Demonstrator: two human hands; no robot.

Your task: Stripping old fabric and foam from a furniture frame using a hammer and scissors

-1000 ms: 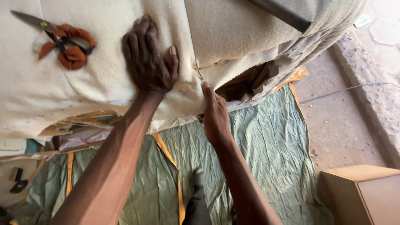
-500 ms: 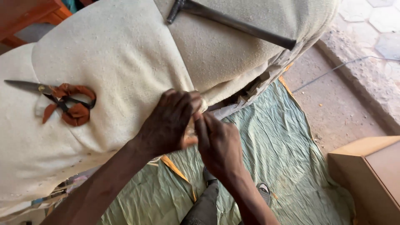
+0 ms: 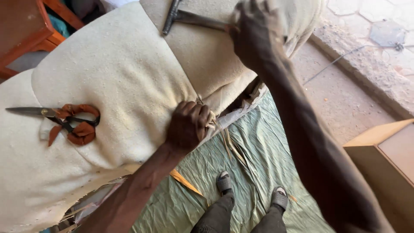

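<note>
Left hand [image 3: 187, 125] clenches the cream fabric [image 3: 116, 73] taut at the seam; right hand [image 3: 252, 32] fingers wrap the hammer [image 3: 189, 17] handle.

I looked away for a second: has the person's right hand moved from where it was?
Yes. The right hand has left the cushion's lower edge beside the left hand and gone up across the cream cushion to the hammer.

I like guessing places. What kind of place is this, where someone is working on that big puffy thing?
Probably an upholstery workshop, partly outdoors. A cream padded cushion is being covered, the left hand gripping its fabric, the right hand grasping a hammer. Scissors lie on top.
</note>
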